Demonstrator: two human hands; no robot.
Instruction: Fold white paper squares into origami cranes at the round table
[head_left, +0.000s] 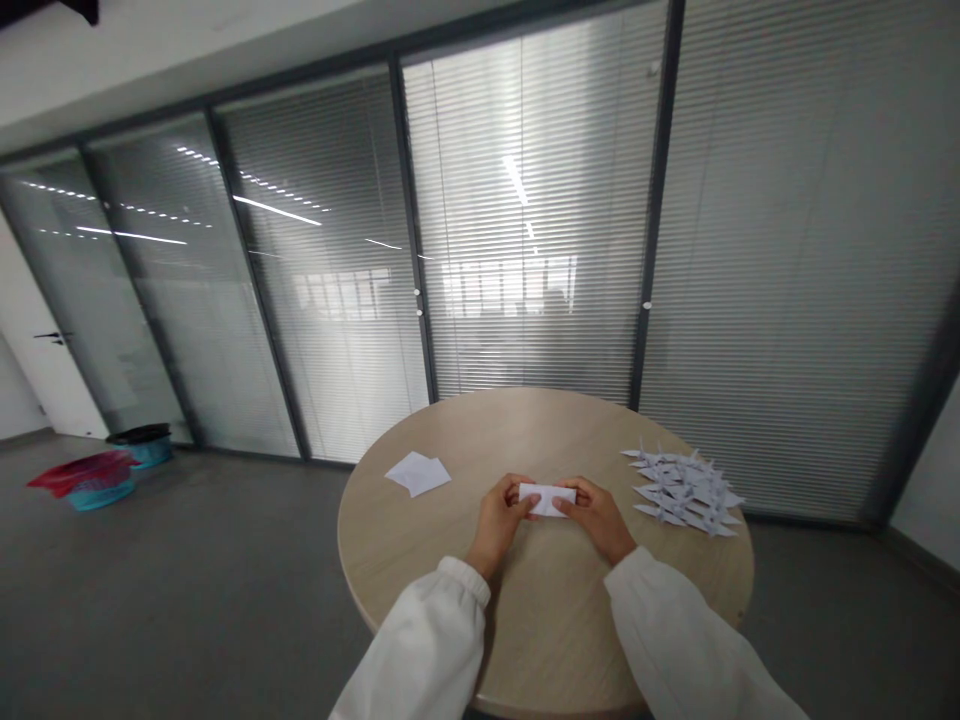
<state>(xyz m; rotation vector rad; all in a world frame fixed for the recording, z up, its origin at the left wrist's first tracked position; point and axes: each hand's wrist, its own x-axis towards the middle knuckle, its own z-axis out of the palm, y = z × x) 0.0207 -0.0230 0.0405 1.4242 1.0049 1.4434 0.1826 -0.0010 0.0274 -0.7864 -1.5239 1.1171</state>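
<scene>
Between my two hands is a small white piece of folded paper (546,493), a narrow rectangle held just above the round table. My left hand (501,515) grips its left end, thumb on the near face and fingers behind. At the right end, my right hand (598,515) pinches it the same way. The fingers behind the paper are partly hidden. To the left lie a couple of flat white paper sheets (418,474), overlapping. On the right side sits a cluster of several folded white paper figures (684,488) with pointed tips.
The round wooden table (420,550) stands before a glass partition with blinds (525,330). On the floor at the left are a blue bin with a red liner (94,480) and another blue bin with a dark liner (146,445). A white door (49,360) is at far left.
</scene>
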